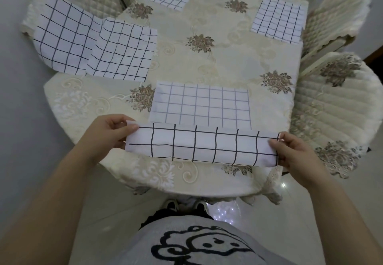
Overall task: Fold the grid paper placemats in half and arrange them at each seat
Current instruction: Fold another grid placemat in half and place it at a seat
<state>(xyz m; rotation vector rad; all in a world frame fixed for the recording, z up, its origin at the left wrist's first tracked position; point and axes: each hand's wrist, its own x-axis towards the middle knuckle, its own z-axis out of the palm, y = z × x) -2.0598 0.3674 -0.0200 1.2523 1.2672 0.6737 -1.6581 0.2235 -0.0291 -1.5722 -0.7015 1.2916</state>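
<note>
Above the near edge of the cream floral-clothed worktop [186, 53], left hand [103, 134] and right hand [294, 153] pinch a white black-gridded paper placemat [203, 146] mid-fold, likely needing its edges aligned next.

They wear a grey top [186, 224] printed with a black-outlined cartoon figure [207, 243], dark bottoms [153, 217] and black-and-white shoes [170, 204].

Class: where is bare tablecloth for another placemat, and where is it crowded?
Bare: the centre, between the near placemat, the overlapping left pair and the far-right placemat; also the near-left corner. Crowded: the left edge, and beneath the held placemat.
</note>
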